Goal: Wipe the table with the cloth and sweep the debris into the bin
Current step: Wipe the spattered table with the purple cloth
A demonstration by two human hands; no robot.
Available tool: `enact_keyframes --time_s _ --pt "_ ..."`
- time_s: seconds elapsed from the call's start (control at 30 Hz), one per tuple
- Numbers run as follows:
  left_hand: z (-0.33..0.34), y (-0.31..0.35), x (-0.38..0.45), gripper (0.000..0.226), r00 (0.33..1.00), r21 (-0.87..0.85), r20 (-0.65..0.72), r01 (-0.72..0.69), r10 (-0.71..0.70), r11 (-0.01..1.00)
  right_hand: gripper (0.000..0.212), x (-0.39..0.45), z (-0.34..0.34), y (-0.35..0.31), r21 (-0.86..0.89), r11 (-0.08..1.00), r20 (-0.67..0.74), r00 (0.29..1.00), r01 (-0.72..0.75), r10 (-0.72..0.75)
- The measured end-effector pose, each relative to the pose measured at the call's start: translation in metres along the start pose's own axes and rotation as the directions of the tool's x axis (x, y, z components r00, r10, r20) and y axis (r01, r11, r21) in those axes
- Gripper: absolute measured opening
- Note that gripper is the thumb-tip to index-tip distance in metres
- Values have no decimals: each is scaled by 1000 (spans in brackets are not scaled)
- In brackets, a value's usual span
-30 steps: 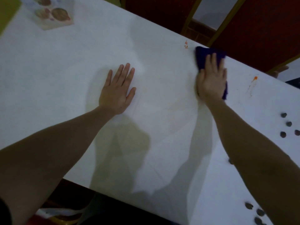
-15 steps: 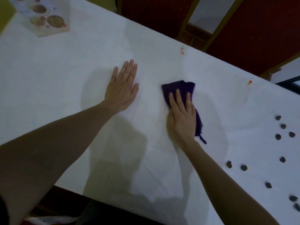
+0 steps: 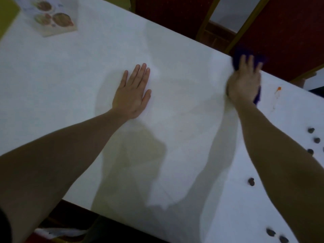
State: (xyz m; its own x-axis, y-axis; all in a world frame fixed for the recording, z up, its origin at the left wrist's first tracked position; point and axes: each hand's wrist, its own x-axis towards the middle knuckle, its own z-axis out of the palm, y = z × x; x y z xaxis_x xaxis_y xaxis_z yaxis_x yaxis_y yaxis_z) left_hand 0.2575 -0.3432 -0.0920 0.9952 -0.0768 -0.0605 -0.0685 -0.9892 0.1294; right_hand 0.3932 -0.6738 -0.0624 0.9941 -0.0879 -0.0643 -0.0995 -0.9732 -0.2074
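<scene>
My right hand [image 3: 244,81] presses a dark purple cloth [image 3: 237,57] flat against the far edge of the white table [image 3: 87,76]; part of the cloth sticks out past the edge. My left hand [image 3: 133,92] lies flat on the table with fingers spread, holding nothing. An orange smear [image 3: 277,90] marks the table just right of the cloth. Several small dark bits of debris [image 3: 311,130] lie scattered at the right, more by the near right edge [image 3: 270,232]. No bin is in view.
A printed card with food pictures [image 3: 52,18] lies at the far left of the table. Red chairs with wooden frames [image 3: 280,28] stand close behind the far edge. Something white [image 3: 57,232] lies on the floor below the near edge.
My right hand has swept the cloth from the table's middle out to the far edge, to the right. The small orange mark near that edge no longer shows. My left hand stayed put.
</scene>
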Motion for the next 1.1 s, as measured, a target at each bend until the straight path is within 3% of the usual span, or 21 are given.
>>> enact_keyframes --time_s 0.13,0.3,0.4,0.53,0.6,0.7,0.77,0.83,0.93,1.1 --pt "0 0 0 64 1000 6 -4 -11 11 1000 57 -52 -18 74 28 962 -65 960 -272 273" --pt "-6 2 -1 65 1000 -5 -4 -11 11 1000 57 -135 -8 41 37 949 -69 946 -314 315" --pt "-7 2 -1 65 1000 -7 4 -15 15 1000 59 -188 8 -15 30 976 -22 976 -217 217" --pt "-7 3 -1 65 1000 -18 9 -18 18 1000 65 -239 35 -88 75 988 22 990 135 -137" --pt "-6 3 -2 64 1000 -13 11 -18 18 1000 63 -231 40 -102 68 959 34 960 274 -277" --pt "-8 4 -1 63 1000 -21 17 -12 13 1000 60 -191 34 -90 73 942 56 942 327 -331" --pt "-9 5 -1 63 1000 -39 25 -17 18 999 59 -168 25 -63 61 967 44 967 248 -251" --pt "-9 5 -1 63 999 -53 33 -21 23 998 57 -157 15 -23 45 997 5 998 69 -69" --pt "-9 4 1 63 998 -39 61 -19 22 999 56 -180 3 34 70 979 -32 980 -192 195" --pt "-12 18 -7 65 994 -44 64 -89 92 995 57 -270 11 20 114 939 -71 940 -324 333"
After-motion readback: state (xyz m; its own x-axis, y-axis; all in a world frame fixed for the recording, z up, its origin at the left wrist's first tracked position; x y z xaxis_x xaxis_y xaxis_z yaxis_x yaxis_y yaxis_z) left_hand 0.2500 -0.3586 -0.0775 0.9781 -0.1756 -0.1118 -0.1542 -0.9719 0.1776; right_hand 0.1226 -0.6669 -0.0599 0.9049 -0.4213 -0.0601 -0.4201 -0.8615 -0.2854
